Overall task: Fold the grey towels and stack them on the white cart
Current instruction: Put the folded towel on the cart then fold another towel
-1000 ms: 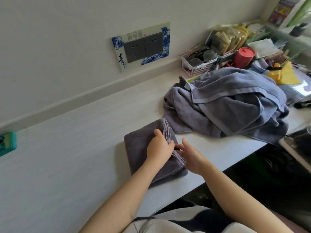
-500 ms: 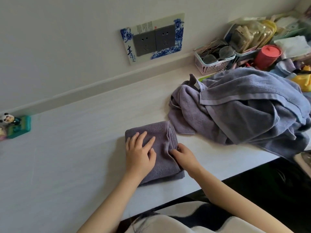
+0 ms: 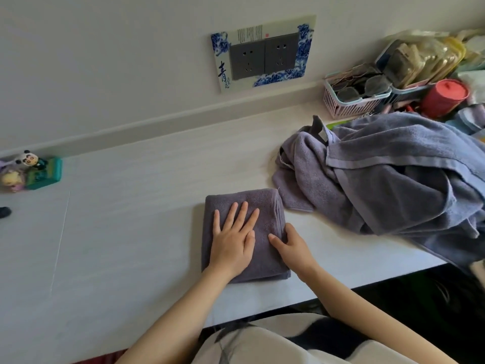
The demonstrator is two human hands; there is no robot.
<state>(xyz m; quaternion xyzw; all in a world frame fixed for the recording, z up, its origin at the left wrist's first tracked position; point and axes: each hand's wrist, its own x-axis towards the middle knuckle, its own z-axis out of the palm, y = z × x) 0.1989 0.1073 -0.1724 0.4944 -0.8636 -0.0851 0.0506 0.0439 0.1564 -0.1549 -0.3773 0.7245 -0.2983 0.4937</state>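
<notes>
Folded towel (image 3: 244, 235): dark grey, a compact rectangle lying flat on the white tabletop (image 3: 131, 232) near its front edge.
Left hand (image 3: 232, 244): palm down on the towel's top face, fingers (image 3: 242, 212) straight and slightly spread, pointing toward the wall; the cloth lies wholly beneath them.
Right hand (image 3: 290, 245): at the towel's right edge, thumb on the top face, remaining fingers curled against the stacked fold layers at the side.
Unfolded towels (image 3: 380, 174): a loose grey-blue heap to the right, one corner just beside the folded towel.
Background: pink basket (image 3: 351, 106), red container (image 3: 446, 97), wall socket plate (image 3: 262, 55), panda figurine (image 3: 30, 160).
</notes>
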